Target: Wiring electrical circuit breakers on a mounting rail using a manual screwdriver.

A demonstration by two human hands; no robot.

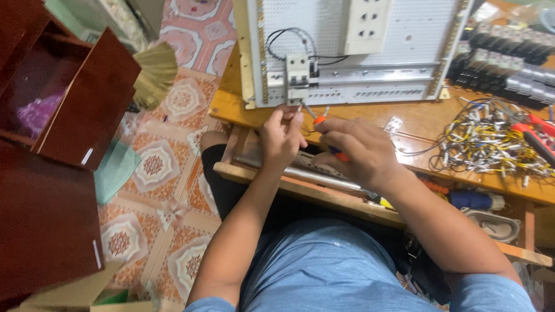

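Note:
A white perforated panel (321, 23) stands on the wooden bench, with a white socket block (367, 16) and a small circuit breaker (297, 71) mounted on a metal rail. Black wires (285, 38) loop into the breaker. My left hand (281, 137) reaches up to the underside of the breaker, fingertips pinched there. My right hand (358, 149) is closed around a screwdriver with an orange handle (320, 120), its metal tip pointing up toward the breaker's lower terminals.
A tangled pile of short yellow and white wires (489, 143) lies on the wooden bench (426, 121), with red crimping pliers (542, 141) on it. Rows of dark components (516, 58) sit at the far right. A dark wooden cabinet (45, 122) stands left; cardboard boxes (78, 311) below.

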